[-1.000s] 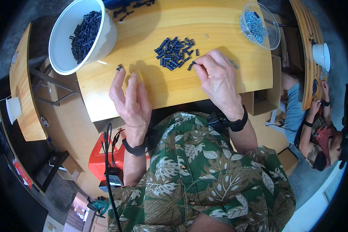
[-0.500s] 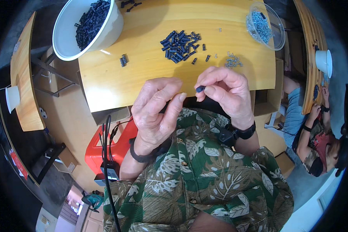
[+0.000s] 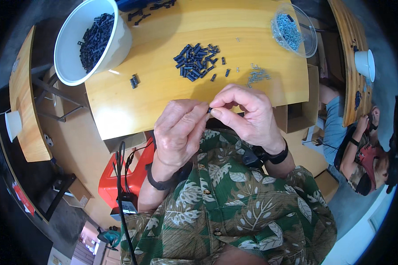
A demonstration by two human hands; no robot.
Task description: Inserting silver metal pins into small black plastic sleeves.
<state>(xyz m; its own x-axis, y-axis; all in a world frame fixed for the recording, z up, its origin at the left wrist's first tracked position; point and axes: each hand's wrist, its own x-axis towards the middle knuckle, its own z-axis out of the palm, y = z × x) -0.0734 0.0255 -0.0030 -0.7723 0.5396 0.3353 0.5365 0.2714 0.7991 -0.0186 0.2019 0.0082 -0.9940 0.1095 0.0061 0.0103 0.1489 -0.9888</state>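
Close in front of my chest, my left hand (image 3: pixel 179 128) and my right hand (image 3: pixel 247 117) meet at the fingertips. The thumb and forefinger of my right hand pinch a small black plastic part (image 3: pixel 210 110), mostly covered by fingers. My left fingertips are closed against its left end; what they hold, if anything, is hidden. Beyond my hands lies a heap of black plastic parts (image 3: pixel 193 62), a few single ones at its right. Small silvery metal pieces, perhaps screws (image 3: pixel 257 76), are scattered farther right on the yellow wooden table (image 3: pixel 154 97).
A white tub (image 3: pixel 121 46) of black parts stands at the far left, a clear round container (image 3: pixel 311 37) of silvery pieces at the far right. Two black parts (image 3: pixel 134 81) lie near the tub. A red stool (image 3: pixel 108 183) is at my left. Another person (image 3: pixel 362 163) sits at the right.
My hands have come together: the right has moved left with the black part, and the left fingertips now touch it. The whole view has shifted slightly.
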